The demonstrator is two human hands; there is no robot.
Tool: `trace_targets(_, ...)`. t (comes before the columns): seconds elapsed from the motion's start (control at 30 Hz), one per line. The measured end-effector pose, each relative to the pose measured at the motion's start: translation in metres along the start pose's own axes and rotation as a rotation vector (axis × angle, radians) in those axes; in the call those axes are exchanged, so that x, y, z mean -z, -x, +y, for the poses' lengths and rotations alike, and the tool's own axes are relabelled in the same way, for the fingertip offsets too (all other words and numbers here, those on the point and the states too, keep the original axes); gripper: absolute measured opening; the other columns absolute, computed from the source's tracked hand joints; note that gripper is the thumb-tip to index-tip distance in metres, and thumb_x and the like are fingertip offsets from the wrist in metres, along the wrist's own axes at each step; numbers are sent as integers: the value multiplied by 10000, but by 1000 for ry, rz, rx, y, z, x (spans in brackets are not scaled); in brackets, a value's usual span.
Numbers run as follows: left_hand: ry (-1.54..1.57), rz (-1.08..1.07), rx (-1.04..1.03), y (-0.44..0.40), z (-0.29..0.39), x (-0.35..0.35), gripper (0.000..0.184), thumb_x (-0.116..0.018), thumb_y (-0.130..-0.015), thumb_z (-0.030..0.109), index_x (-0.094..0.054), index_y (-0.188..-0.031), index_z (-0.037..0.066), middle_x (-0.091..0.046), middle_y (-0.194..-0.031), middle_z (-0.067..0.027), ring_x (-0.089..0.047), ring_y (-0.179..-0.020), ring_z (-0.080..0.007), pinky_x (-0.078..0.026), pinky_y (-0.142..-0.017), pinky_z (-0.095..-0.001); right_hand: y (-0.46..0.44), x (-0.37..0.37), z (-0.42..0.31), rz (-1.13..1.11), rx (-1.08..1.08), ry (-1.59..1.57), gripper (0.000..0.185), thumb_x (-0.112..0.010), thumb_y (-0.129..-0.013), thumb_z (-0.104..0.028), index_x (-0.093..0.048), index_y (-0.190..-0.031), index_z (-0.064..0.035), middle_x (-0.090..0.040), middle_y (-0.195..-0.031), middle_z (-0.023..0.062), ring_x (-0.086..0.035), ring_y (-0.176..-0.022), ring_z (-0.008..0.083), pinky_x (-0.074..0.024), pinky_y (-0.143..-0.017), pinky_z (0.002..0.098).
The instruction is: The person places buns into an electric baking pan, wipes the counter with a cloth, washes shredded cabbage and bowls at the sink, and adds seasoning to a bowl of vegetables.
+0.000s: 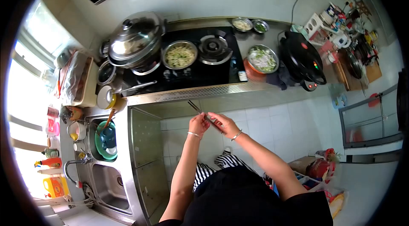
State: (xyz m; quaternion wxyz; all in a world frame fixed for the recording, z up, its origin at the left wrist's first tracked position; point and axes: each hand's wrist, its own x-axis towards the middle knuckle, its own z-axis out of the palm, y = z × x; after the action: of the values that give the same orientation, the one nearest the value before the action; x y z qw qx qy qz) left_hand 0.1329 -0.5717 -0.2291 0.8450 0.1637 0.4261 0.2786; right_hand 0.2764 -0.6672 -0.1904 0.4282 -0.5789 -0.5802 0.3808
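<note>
My left hand [199, 125] is closed around a pair of dark chopsticks [194, 106], held in front of my body over the floor. The fingers of my right hand [225, 125] close on the same chopsticks, close beside the left. The chopsticks slant, their far ends pointing toward the stove, and fingers cover their middle. Beyond my hands, on the black gas stove [170, 80], sits a metal bowl [180, 55] of pale shredded food with green bits. To the right of it is a bare burner [213, 49].
A large lidded steamer pot [135, 41] stands on the left burner. Right of the stove are a bowl of sliced white and green food [263, 59], two small bowls and a black electric griddle [300, 58]. The sink [110, 185] lies at left, with a green basin [99, 143].
</note>
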Motion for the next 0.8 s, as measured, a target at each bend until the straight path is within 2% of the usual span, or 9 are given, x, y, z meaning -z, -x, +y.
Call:
trace_targets(0.1, -54, -79, 8, -20, -21, -59, 154, -566, -893, 208, -591, -830, 70, -588, -734, -23, -578, -658, -137, -489, -582, -271, 19, 55, -17, 182, 201, 285, 594, -701, -734, -53, -493, -1284, -134, -559, -1068, 108, -598, -837, 247, -504, -753, 315)
trace_targets(0.2, -114, -104, 16, -28, -32, -123, 168, -575, -884, 196, -604, -874, 31, -579, -732, -38, -584, -631, -134, -506, -550, -257, 26, 94, -12, 343, 276, 340, 433, -668, -770, -122, -564, -1190, -135, -565, -1047, 112, -612, -780, 267, -512, -666, 331)
trace_targets(0.33, -233, -177, 10, -62, -42, -194, 175, -561, -893, 201, -604, -856, 35, -566, -704, -19, -552, -582, -128, -429, -469, -240, 14, 133, -3, 677, 214, 321, 255, -638, -775, -85, -624, -1028, -54, -595, -936, 128, -611, -786, 271, -505, -664, 326)
trace_targets(0.43, -289, -251, 43, -89, -47, -241, 206, -549, -903, 235, -610, -890, 39, -555, -685, -4, -536, -562, -104, -419, -461, -223, 4, 169, 15, 767, 176, 320, 252, -623, -777, -59, -621, -1029, -48, -602, -945, 136, -613, -791, 277, -505, -671, 330)
trace_targets(0.47, -353, -286, 73, -100, -48, -255, 212, -530, -914, 240, -612, -929, 45, -555, -685, 4, -535, -564, -97, -427, -476, -222, 1, 181, 22, 798, 176, 309, 259, -615, -775, -41, -624, -1034, -36, -607, -953, 146, -617, -806, 282, -504, -687, 333)
trace_targets(0.5, -367, -380, 96, -114, -50, -265, 269, -529, -919, 282, -616, -980, 34, -590, -797, -12, -578, -690, -110, -501, -613, -243, -1, 194, 25, 811, 173, 328, 259, -615, -775, -41, -624, -1034, -36, -607, -953, 146, -617, -806, 282, -504, -687, 333)
trace_targets(0.63, -251, -407, 205, -155, -86, -306, 343, -473, -939, 335, -582, -1097, 50, -626, -938, -41, -600, -801, -145, -499, -683, -267, -5, 242, 46, 936, 152, 405, 260, -569, -816, -22, -620, -1070, -16, -626, -976, 160, -622, -850, 270, -496, -737, 319)
trace_targets(0.7, -296, -452, 207, -172, -108, -313, 335, -472, -936, 310, -558, -1146, 64, -614, -1012, -43, -595, -858, -145, -494, -715, -276, 0, 259, 60, 1001, 28, 352, 250, -552, -839, -22, -607, -1082, -1, -630, -982, 159, -621, -870, 261, -488, -751, 309)
trace_targets(0.8, -628, -368, 143, -198, -142, -313, 413, -505, -902, 229, -471, -1272, 50, -587, -1132, -25, -579, -945, -169, -469, -772, -290, 6, 285, 80, 1084, -29, 385, 240, -538, -869, -41, -592, -1098, 5, -623, -987, 156, -623, -843, 237, -491, -744, 300)
